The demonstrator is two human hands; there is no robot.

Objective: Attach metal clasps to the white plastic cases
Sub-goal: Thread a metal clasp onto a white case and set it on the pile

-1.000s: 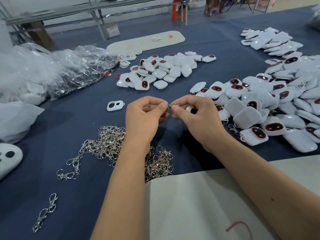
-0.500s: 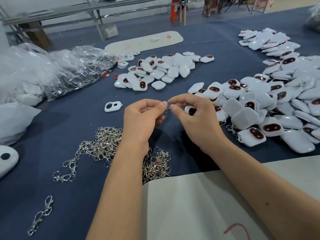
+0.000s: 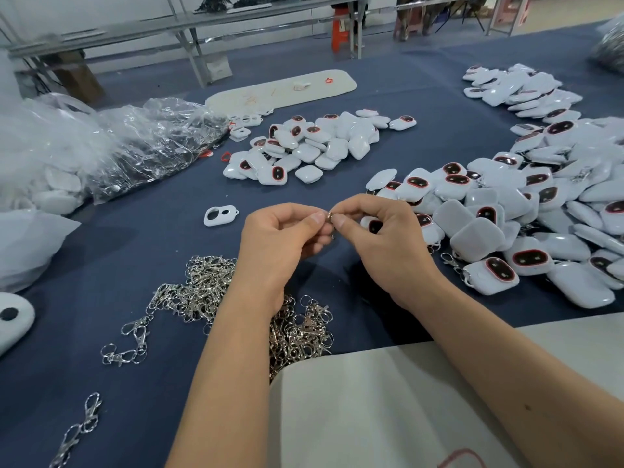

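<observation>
My left hand (image 3: 280, 238) and right hand (image 3: 381, 238) meet thumb-tip to thumb-tip, both pinching small metal ring (image 3: 329, 217) of clasp. Case (image 3: 373, 225) tucked in right palm, just right of ring. Ring opening direction: cannot tell. Spare clasps (image 3: 216, 292) near left wrist.
</observation>
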